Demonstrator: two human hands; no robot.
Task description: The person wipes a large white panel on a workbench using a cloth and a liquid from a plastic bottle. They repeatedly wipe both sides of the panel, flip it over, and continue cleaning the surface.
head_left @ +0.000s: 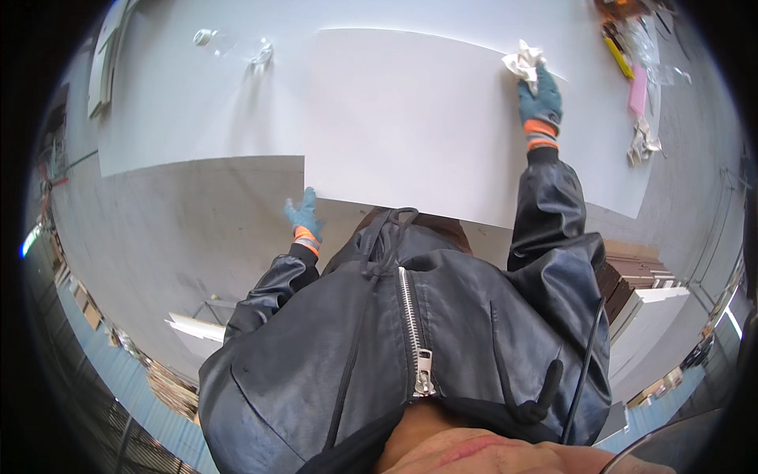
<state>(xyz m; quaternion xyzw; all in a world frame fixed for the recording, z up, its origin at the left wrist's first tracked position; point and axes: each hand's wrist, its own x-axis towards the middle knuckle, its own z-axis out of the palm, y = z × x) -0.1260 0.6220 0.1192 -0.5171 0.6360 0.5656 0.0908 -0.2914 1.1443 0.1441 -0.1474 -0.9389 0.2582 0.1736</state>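
A white rectangular panel (pixel 410 118) lies on a larger white surface, its near edge jutting out towards my body. My right hand (pixel 541 103), in a blue-grey glove with an orange cuff, is closed on a crumpled white wipe (pixel 524 62) at the panel's far right corner. Whether the wipe is cloth or paper I cannot make out. At the near left corner of the panel is my left hand (pixel 305 215), gloved the same way. Its fingers are apart with nothing between them, and a fingertip reaches the corner.
A clear plastic bottle (pixel 225 43) lies at the far left. On the right are a yellow-handled tool (pixel 618 51), a pink strip (pixel 638 91) and another crumpled wipe (pixel 641 144). White boards (pixel 101 67) stand at the left edge; stacked brown and white panels (pixel 647 316) sit low at right.
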